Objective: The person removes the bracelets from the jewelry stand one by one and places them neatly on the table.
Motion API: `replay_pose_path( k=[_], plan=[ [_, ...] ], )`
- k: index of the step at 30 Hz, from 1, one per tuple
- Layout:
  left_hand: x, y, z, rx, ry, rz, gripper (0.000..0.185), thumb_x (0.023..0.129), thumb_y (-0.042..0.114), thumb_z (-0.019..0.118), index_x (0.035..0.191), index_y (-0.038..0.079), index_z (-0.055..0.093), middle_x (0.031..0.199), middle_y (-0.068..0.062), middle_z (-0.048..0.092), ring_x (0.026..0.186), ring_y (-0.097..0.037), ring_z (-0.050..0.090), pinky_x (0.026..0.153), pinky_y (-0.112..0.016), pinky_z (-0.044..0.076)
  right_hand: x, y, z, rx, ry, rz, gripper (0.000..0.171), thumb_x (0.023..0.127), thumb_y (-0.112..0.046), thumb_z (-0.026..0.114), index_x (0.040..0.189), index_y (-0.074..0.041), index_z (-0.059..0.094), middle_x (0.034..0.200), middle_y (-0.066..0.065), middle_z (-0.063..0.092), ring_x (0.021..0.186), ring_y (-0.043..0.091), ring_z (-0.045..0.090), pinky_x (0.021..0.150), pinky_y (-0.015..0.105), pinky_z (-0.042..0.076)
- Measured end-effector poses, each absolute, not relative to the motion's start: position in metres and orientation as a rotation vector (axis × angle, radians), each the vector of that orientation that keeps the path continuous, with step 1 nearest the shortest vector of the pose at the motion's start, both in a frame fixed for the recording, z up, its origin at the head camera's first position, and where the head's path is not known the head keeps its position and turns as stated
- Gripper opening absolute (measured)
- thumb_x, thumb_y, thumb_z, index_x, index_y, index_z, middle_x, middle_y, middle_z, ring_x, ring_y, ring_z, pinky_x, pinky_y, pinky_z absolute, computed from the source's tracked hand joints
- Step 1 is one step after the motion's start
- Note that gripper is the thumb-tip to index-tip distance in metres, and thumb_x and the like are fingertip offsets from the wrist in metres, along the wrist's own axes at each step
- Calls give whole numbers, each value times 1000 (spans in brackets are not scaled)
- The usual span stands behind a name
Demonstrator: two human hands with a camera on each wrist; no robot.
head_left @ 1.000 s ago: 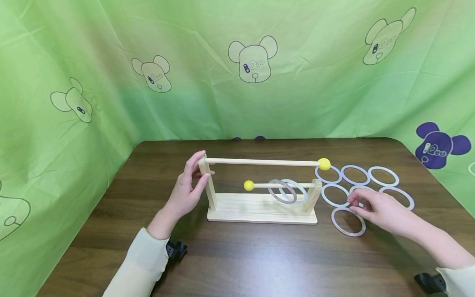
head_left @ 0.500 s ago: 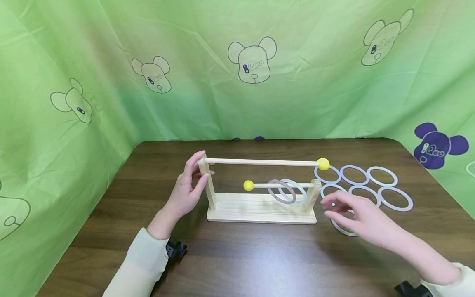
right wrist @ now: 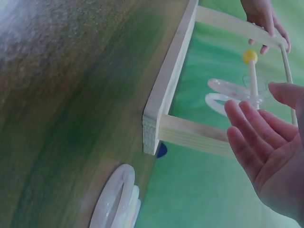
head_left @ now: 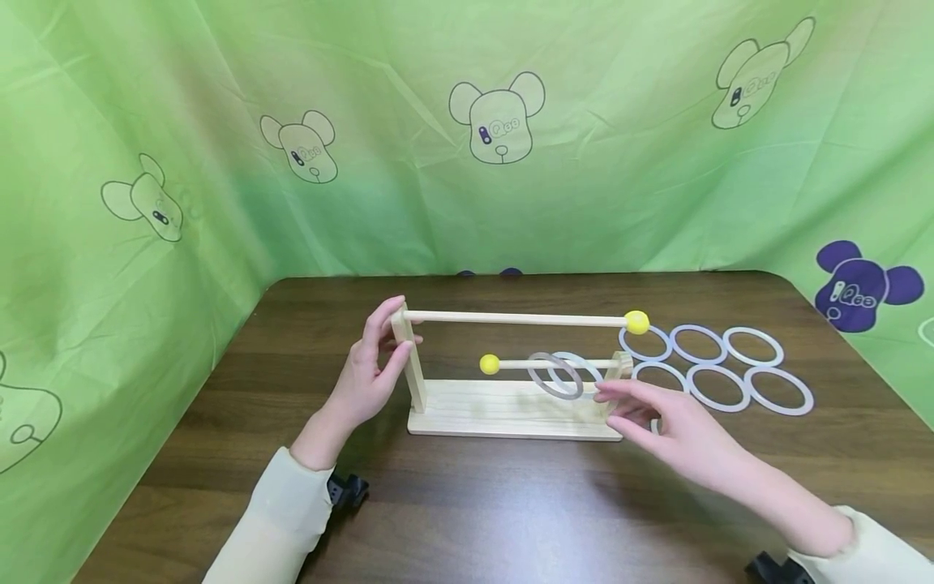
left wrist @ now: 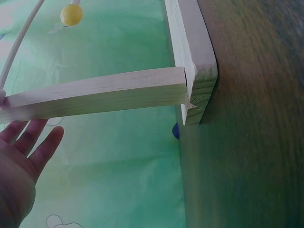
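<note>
A wooden stand (head_left: 503, 412) bears two posts. From its left post (head_left: 413, 365) runs an upper rod (head_left: 514, 319) tipped with a yellow ball (head_left: 636, 322). The lower rod (head_left: 514, 365) comes from the right post and ends in another yellow ball (head_left: 490, 364). My left hand (head_left: 370, 369) grips the top of the left post between thumb and fingers. A greyish ring (head_left: 537, 383) and a pale blue ring (head_left: 600, 376) hang on the lower rod. My right hand (head_left: 679, 430) holds nothing; its loosely bent fingers (right wrist: 251, 135) are by the right post, close to the rings.
Several flat pale rings lie on the dark wooden table right of the stand, among them a whitish ring (head_left: 784, 412) at the far right. My right hand hides most of the frontmost ring. A green printed cloth (head_left: 496, 219) hangs behind the table.
My right hand has moved left from over the loose rings to the stand's right post, its fingers spreading. The left hand and the hanging rings look the same.
</note>
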State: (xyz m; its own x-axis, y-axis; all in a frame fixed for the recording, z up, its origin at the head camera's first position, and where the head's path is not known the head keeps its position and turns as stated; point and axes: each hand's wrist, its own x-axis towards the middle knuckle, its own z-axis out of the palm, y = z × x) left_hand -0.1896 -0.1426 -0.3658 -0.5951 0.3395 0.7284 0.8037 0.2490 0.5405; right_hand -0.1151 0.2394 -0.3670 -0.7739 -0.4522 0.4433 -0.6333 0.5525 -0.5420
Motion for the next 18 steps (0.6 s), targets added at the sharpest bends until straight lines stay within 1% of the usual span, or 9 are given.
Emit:
replay_pose_path(
  k=[6,11,16,18],
  plan=[
    [-190,-143,-366,-1038,-2062,-1313,55,93,-13,53,141,1,30,116,-17,62,92,-28,67,77,-45,55,-118,236,-369,846,-2576,1009,36,85,0,72,119,-6,65,97,0,71,80,2,64,66,20,52],
    [-190,-142,-366,-1037,-2058,-1323,55,93,-13,53,141,2,31,115,-17,62,92,-28,67,77,-45,55,-120,230,-371,781,-2623,1011,33,87,-4,71,119,-9,66,98,2,71,79,1,64,65,23,54],
    [-190,-142,-365,-1034,-2059,-1327,55,93,-13,53,140,1,30,115,-16,62,92,-28,68,77,-42,55,-119,222,-372,758,-2645,1017,33,88,-7,71,120,-8,66,95,3,73,77,2,65,63,25,54],
    [-190,-143,-366,-1031,-2061,-1326,55,93,-13,53,141,2,30,115,-16,62,92,-30,67,78,-41,55,-120,218,-374,767,-2647,1026,33,88,-7,71,120,-6,65,96,4,73,77,3,65,62,26,53]
  ],
)
